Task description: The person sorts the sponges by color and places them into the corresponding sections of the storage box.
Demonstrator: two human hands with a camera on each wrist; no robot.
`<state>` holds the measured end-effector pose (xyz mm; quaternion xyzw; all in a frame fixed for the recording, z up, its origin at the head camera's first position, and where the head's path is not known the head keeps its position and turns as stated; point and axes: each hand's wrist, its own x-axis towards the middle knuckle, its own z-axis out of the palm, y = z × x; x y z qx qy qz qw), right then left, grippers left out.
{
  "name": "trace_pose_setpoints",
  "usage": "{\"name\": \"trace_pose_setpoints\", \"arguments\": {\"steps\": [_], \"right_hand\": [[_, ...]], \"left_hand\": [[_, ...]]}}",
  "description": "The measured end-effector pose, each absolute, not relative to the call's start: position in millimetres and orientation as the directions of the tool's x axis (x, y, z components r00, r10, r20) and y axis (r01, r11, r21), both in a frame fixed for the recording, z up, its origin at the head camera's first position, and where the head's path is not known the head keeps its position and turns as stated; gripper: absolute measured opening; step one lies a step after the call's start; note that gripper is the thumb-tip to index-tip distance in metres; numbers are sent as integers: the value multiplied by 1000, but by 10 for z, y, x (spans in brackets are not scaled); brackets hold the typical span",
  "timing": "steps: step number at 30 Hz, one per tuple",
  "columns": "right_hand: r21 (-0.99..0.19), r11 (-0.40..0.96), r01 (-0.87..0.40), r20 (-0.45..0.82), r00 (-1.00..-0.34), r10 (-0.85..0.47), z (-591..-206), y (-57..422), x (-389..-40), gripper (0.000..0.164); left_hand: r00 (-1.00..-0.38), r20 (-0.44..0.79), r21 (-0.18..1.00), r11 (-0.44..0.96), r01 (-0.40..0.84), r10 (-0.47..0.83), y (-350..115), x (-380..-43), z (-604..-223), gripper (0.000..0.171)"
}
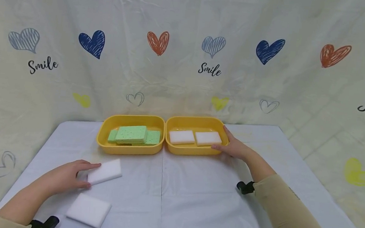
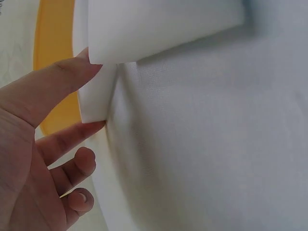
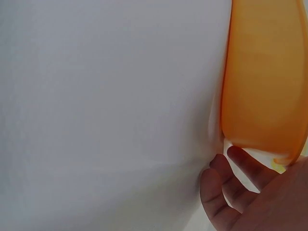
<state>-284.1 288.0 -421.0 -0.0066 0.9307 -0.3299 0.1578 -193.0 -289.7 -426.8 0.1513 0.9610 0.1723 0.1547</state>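
My left hand [image 1: 64,178] pinches a white sponge [image 1: 106,171] by its left edge between thumb and fingers, in front of the left tray. The left wrist view shows the thumb [image 2: 72,79] and forefinger on opposite sides of that sponge. A second white sponge [image 1: 88,210] lies flat on the table nearer to me. At the right end of the right yellow tray [image 1: 195,151], my right hand [image 1: 236,147] grips the rim, thumb at the front and forefinger at the side. Inside that tray two white sponges [image 1: 181,137] lie side by side.
The left yellow tray [image 1: 125,151] stands against the right one and holds several green sponges [image 1: 131,134], one on top of the others. A white cloth [image 1: 195,201] covers the table. A curtain printed with hearts [image 1: 175,81] hangs behind.
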Motion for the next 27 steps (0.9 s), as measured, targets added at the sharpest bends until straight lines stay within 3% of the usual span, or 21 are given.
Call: {"name": "trace_pose_setpoints", "arguments": {"steps": [14, 20, 27], "right_hand": [[-613, 785, 91, -291, -950, -117, -4178, 2867, -2832, 117], [-616, 781, 104, -296, -949, -108, -4196, 2877, -2836, 117], [-617, 779, 112, -299, -949, -100, -4240, 2904, -2858, 120]], "left_hand": [[-917, -163, 401, 874, 275, 363, -2870, -1876, -4220, 68], [-916, -171, 418, 868, 266, 363, -2667, -1841, -4068, 67], [-906, -64, 439, 827, 351, 419, -2381, -1913, -3865, 62]]}}
